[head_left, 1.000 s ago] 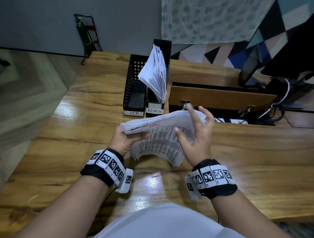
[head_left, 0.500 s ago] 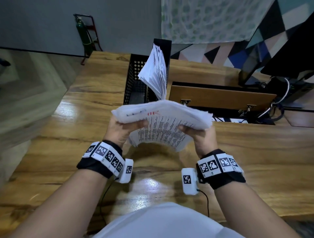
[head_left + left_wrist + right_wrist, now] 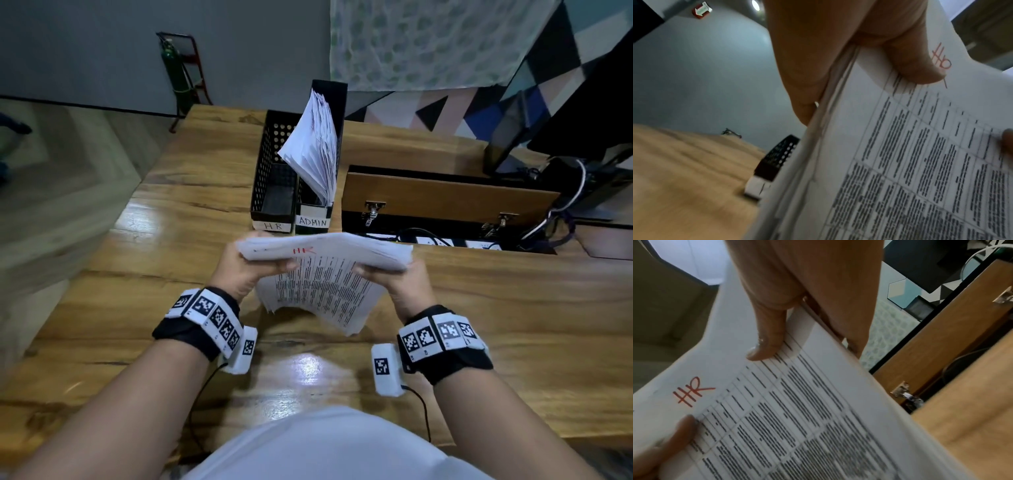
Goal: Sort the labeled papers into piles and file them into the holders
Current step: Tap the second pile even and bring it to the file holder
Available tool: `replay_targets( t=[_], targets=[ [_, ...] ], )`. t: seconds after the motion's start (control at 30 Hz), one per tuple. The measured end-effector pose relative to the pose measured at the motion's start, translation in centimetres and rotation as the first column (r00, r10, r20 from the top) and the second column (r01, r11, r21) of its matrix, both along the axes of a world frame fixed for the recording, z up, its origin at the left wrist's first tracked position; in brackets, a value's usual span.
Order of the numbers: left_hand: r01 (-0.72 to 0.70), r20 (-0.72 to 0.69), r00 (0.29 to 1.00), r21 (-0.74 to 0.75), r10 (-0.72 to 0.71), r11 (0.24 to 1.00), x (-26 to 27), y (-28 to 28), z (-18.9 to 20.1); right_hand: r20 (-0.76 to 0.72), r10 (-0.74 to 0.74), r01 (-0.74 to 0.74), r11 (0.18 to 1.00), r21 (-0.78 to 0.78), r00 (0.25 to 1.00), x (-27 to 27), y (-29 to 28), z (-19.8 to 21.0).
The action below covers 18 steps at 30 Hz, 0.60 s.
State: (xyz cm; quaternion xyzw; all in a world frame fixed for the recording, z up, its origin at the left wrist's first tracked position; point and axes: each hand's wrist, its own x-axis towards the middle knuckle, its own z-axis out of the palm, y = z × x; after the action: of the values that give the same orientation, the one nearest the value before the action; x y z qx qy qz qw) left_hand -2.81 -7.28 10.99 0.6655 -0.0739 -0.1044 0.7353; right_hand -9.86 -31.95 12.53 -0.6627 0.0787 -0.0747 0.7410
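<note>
Both hands lift a stack of papers (image 3: 325,274) above the wooden desk (image 3: 513,325), its top sheet marked "HR" in red. The left hand (image 3: 239,270) grips the left edge, thumb on top; the right hand (image 3: 394,281) grips the right edge likewise. The stack bows downward toward the person. Beyond it, at the far middle of the desk, stand two black holders: the HR holder (image 3: 274,192) on the left appears empty, while the ADMIN holder (image 3: 317,219) just right of it already contains a fanned sheaf of papers (image 3: 315,147). Judged from this, the ADMIN pile is filed; the HR pile remains to be inserted.
</note>
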Motion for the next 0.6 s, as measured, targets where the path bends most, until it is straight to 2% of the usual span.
replay_targets(
  t=[0.07, 0.13, 0.23, 0.37, 0.5, 0.6],
  targets=[
    [0.065, -0.088, 0.994, 0.019, -0.063, 0.998, -0.8, -0.4, -1.7, -0.056, 0.000, 0.000, 1.000, -0.010, 0.998, -0.3, 0.3, -1.3],
    [0.042, -0.123, 0.992, 0.045, -0.036, 0.998, -1.3, -1.1, -3.2, -0.070, -0.029, 0.028, 1.000, -0.010, 0.997, -0.4, 0.8, -1.8],
    [-0.066, -0.089, 0.994, 0.049, 0.070, 0.997, -1.2, -1.5, -2.7, -0.009, -0.040, 0.040, 0.999, -0.019, 0.999, -0.1, 1.0, -1.1],
    [-0.058, 0.003, 0.998, 0.082, 0.058, 0.995, -0.8, -1.3, -1.0, 0.031, 0.008, -0.008, 1.000, -0.005, 0.999, -0.3, -0.2, -0.1],
    [-0.008, -0.148, 0.989, 0.106, 0.024, 0.994, -2.0, -1.5, -2.9, -0.113, 0.038, -0.037, 0.999, 0.012, 0.993, -0.9, -0.2, -2.1],
    [-0.119, -0.249, 0.958, 0.114, 0.144, 0.986, -3.0, -2.4, -4.5, -0.161, 0.047, -0.043, 0.999, 0.026, 0.986, -1.0, 0.1, -3.1]
  ],
)
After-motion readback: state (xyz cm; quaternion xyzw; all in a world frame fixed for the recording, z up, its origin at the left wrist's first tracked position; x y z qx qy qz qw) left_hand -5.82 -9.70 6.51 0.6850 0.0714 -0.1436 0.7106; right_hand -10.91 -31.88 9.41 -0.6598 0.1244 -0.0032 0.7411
